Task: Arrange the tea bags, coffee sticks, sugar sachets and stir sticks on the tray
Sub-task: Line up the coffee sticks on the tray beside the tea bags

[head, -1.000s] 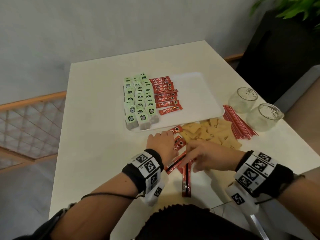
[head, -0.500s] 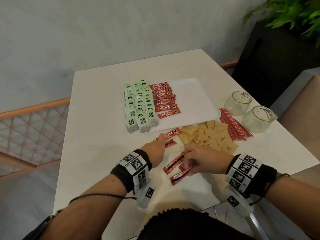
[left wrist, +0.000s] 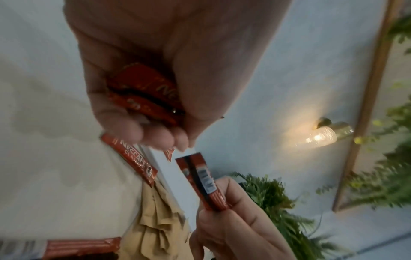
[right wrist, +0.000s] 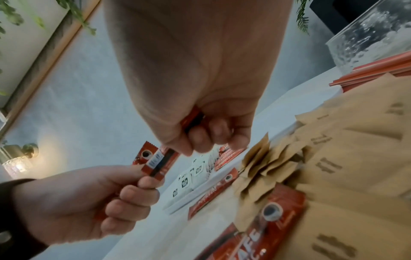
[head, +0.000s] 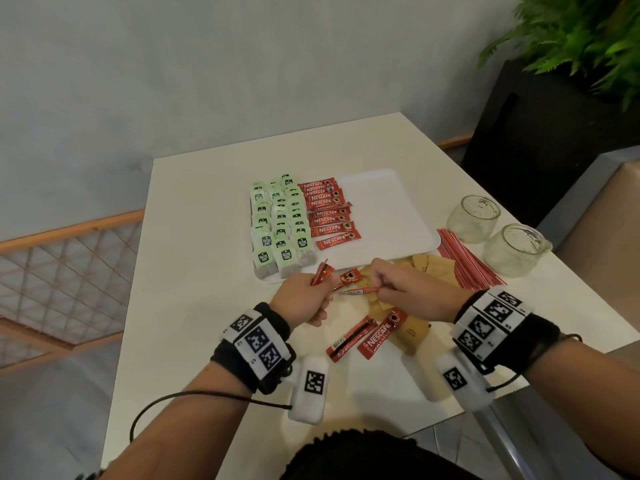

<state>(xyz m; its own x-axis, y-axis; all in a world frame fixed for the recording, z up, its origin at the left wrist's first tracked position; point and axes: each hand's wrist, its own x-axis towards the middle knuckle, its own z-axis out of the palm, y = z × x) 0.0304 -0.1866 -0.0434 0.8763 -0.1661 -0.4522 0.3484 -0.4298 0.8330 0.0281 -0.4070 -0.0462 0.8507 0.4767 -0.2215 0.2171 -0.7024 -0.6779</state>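
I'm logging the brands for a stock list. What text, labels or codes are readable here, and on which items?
"NESCAFE CLASSIC": on the red coffee sticks in the tray, and on a loose coffee stick on the table.
Tea bags: green tags with a dark logo, lettering too small to read.
Brown sugar sachets: dark print, blurred.
Stick pinched in the right hand: barcode panel, digits unreadable.
Wrist bands: square black-and-white marker codes, no words.

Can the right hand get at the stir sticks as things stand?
Probably, but not yet: the stir sticks lie uncovered just beyond the right hand, which pinches a coffee stick and must drop it first.
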